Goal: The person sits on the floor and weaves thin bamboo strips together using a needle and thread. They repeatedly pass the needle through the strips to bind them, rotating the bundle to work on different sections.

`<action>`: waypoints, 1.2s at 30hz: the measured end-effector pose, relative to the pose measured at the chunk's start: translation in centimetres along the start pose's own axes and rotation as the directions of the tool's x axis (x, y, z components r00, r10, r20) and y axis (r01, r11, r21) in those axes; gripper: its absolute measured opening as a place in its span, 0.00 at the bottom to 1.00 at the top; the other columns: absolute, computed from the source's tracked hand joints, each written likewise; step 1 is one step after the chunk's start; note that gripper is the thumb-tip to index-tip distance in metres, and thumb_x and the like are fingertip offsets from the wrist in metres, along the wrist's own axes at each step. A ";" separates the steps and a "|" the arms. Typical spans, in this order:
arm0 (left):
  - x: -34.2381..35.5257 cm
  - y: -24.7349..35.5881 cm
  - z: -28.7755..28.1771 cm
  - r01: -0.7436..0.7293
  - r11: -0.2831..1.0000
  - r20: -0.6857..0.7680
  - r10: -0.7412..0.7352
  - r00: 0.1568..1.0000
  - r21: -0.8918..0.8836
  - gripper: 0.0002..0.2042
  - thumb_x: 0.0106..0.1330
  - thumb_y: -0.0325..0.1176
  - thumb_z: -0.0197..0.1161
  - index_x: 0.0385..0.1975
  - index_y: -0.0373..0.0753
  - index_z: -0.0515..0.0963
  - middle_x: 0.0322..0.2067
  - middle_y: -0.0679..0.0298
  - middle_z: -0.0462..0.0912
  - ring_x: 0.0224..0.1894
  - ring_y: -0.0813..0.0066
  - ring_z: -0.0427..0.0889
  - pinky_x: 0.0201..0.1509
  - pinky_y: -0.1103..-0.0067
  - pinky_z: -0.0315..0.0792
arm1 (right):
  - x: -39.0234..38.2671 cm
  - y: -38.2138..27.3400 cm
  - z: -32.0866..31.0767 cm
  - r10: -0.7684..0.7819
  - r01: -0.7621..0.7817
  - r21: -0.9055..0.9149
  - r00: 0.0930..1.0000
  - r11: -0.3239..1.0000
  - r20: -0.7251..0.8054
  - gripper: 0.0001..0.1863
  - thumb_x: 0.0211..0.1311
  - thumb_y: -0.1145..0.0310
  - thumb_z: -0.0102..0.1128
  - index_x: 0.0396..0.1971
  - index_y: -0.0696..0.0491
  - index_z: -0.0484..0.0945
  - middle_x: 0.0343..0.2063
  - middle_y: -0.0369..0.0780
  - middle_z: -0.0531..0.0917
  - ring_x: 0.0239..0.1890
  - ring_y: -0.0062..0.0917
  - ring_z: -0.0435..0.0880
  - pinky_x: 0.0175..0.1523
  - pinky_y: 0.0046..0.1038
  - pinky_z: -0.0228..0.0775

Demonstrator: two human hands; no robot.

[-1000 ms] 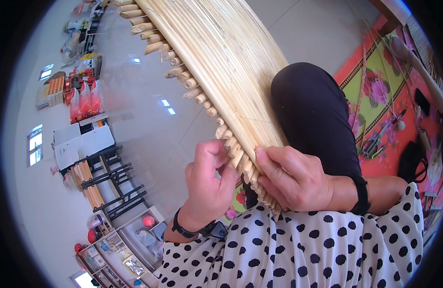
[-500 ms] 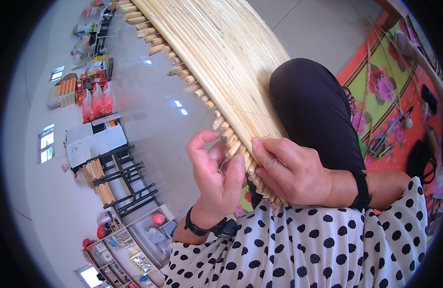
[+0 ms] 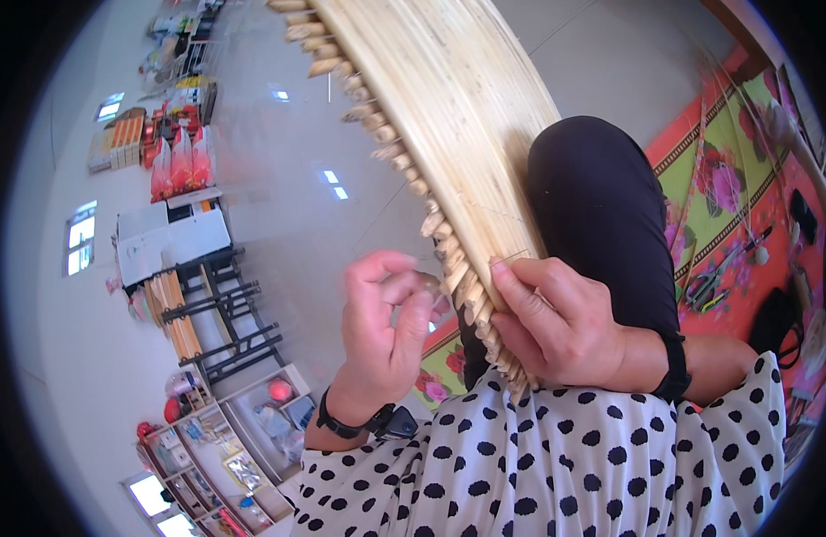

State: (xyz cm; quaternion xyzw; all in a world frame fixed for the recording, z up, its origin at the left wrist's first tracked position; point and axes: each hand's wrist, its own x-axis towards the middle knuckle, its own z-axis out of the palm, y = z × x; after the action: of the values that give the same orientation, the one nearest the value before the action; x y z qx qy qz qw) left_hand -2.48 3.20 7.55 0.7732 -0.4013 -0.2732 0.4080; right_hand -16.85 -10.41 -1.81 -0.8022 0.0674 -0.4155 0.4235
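Note:
A long pale mat of reed strips (image 3: 431, 80) runs diagonally against my raised dark-clad knee (image 3: 592, 188), with rough cut stick ends (image 3: 471, 300) jutting along its left edge. My right hand (image 3: 560, 322) grips the mat's lower edge, thumb and forefinger at a fine needle-like sliver (image 3: 520, 253) lying across the strips. My left hand (image 3: 381, 318) is just left of the stick ends, fingers curled and thumb raised toward them; what is between its fingertips, if anything, is too small to make out.
At the right, a floral cloth (image 3: 726, 179) bears scissors (image 3: 713, 282), loose cords and dark items. Along the left wall are stacked folding tables (image 3: 218, 309), red bags (image 3: 180, 170) and a shelf unit (image 3: 243, 430). Tiled floor (image 3: 601, 54) shows beyond the mat.
My left hand has moved back leftward from the stick ends, fingers still curled. My right hand has shifted slightly right, still gripping the mat. The mat's upper part appears further right.

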 end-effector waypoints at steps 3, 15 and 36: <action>0.6 0.1 0.4 -0.068 0.988 0.033 0.064 0.997 0.137 0.14 0.69 0.19 0.58 0.50 0.30 0.64 0.29 0.56 0.85 0.28 0.75 0.85 0.35 0.80 0.77 | -0.1 0.1 0.1 -0.004 0.004 0.011 1.000 1.000 0.019 0.29 0.46 0.78 0.70 0.53 0.69 0.77 0.39 0.47 0.80 0.32 0.33 0.83 0.31 0.28 0.78; 1.2 0.6 2.1 -0.120 0.937 -0.055 0.145 0.988 0.328 0.13 0.64 0.14 0.59 0.43 0.33 0.66 0.25 0.56 0.80 0.25 0.66 0.84 0.29 0.77 0.75 | -0.3 -0.3 0.2 0.002 -0.002 -0.015 1.000 1.000 0.031 0.28 0.47 0.79 0.70 0.52 0.69 0.78 0.40 0.48 0.80 0.33 0.34 0.83 0.33 0.29 0.78; 2.2 -0.1 2.4 -0.385 0.896 0.035 0.388 0.921 0.221 0.17 0.59 0.11 0.52 0.47 0.31 0.61 0.26 0.57 0.74 0.20 0.70 0.76 0.27 0.76 0.70 | 0.1 -0.7 -1.3 -0.041 0.062 -0.103 0.980 0.993 0.194 0.38 0.53 0.56 0.69 0.52 0.75 0.74 0.43 0.51 0.77 0.35 0.35 0.81 0.36 0.26 0.78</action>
State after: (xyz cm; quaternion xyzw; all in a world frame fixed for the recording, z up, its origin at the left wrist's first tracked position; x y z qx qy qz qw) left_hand -3.09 0.40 5.95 0.7203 -0.5729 -0.1363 0.3665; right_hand -17.85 -10.86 -0.84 -0.8617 0.0278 -0.3430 0.3729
